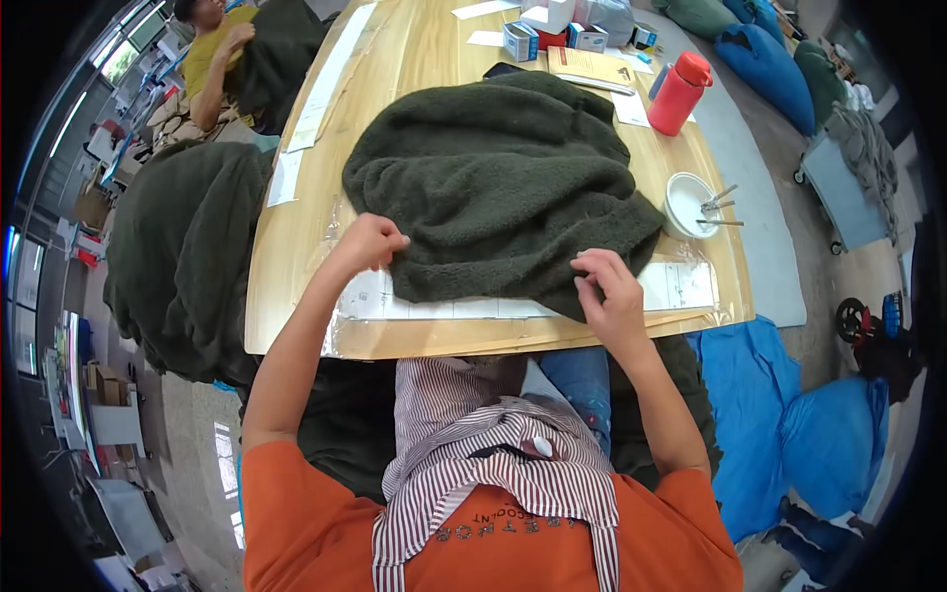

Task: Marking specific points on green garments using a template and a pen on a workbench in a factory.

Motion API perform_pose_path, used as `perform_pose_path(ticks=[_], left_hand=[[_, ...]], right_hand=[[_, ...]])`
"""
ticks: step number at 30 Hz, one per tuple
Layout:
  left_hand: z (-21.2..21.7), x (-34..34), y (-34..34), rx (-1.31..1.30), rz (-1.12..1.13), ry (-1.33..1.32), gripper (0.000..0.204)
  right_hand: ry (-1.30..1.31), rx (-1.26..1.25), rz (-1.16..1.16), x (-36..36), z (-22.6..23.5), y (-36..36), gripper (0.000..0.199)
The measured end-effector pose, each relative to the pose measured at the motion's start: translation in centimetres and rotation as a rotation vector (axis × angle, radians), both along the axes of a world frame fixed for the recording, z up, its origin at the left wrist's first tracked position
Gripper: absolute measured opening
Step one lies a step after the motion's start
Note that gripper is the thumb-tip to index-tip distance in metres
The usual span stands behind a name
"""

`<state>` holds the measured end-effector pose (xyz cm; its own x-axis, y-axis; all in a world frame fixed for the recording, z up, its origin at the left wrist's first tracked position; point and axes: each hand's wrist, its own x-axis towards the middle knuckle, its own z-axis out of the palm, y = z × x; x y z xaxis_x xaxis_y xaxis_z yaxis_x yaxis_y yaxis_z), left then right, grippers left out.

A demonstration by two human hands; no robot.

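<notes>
A dark green fleece cloth (pixel 493 187) lies bunched in folds on the wooden table in front of me. My left hand (pixel 370 242) is at its left near corner, with thumb and fingers pinched together on the edge. Over the right near part of the cloth, my right hand (pixel 614 296) has its fingers bent and a gap between thumb and fingertips. Beneath the cloth's near edge runs a white paper strip (pixel 454 308) marked with lines, under clear plastic or tape.
A red bottle (pixel 681 94) and a white bowl (pixel 688 205) with thin metal tools stand on the table's right side. Small boxes (pixel 521 41) and a yellow book (pixel 590 67) sit at the back. Another dark green heap (pixel 182 257) is left of the table. A person (pixel 212 59) handles dark cloth, far left.
</notes>
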<state>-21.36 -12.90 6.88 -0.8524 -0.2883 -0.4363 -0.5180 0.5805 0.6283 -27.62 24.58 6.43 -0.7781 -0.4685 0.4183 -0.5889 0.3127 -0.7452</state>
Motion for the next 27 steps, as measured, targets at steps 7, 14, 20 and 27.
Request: perform_pose_path(ticks=[7, 14, 20, 27], left_hand=[[0.2, 1.4, 1.9, -0.657, -0.135, -0.196, 0.052], [-3.3, -0.9, 0.7, -0.435, -0.141, 0.09, 0.036], [-1.9, -2.1, -3.3, 0.458, 0.463, 0.213, 0.021], [-2.8, 3.6, -3.9, 0.688, 0.292, 0.156, 0.029]], right_hand=[[0.034, 0.152, 0.055, -3.1, -0.8, -1.2, 0.045], [0.151, 0.383, -0.104, -10.0, -4.1, -7.3, 0.02], [0.369, -0.159, -0.113, -11.4, -0.2, -6.1, 0.025], [0.319, 0.163, 0.086, -1.0, -3.5, -0.2, 0.025]])
